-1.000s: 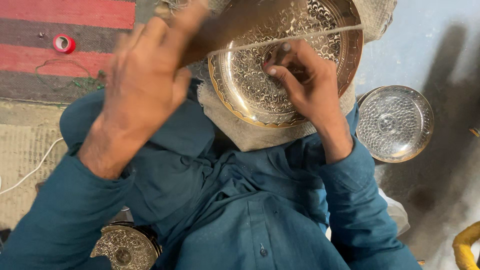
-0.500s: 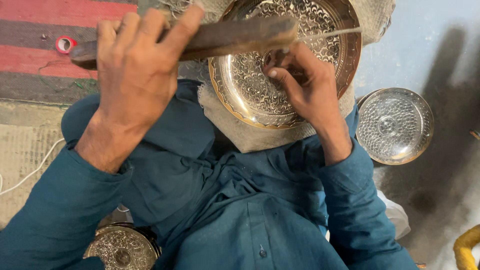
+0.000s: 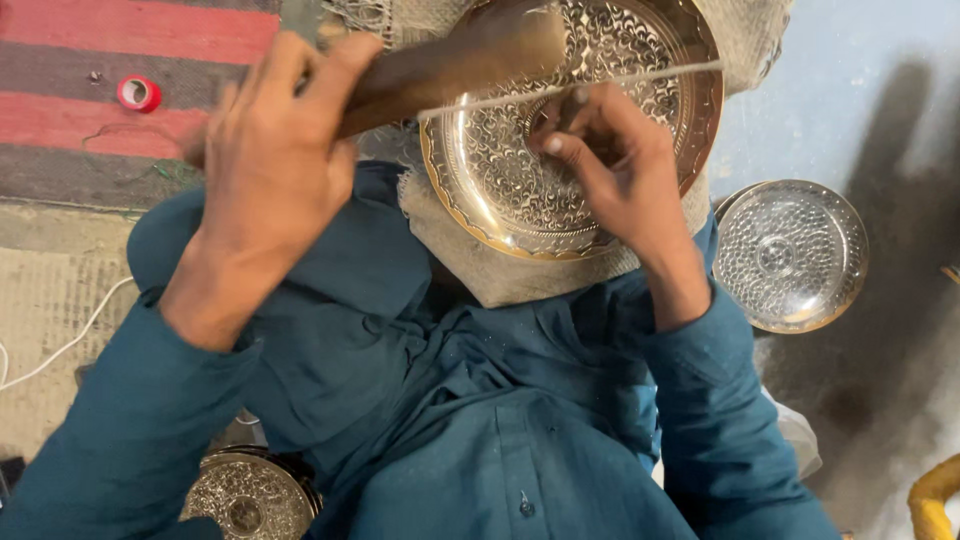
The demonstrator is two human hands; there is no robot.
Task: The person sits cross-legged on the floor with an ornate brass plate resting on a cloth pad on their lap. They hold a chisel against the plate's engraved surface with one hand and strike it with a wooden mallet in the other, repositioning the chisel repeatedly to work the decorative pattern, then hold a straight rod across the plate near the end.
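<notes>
Over engraved brass tray [image 3: 500, 190] — left hand [image 3: 275, 175] gripping wooden mallet [image 3: 450, 65], right hand [image 3: 615, 165] pinching chisel

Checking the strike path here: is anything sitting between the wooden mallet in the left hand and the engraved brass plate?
Nothing visible blocks it. The left hand holds the wooden mallet just above the engraved brass plate. The right hand rests on the plate holding a thin metal rod, beside the mallet's head, not under it.
</notes>
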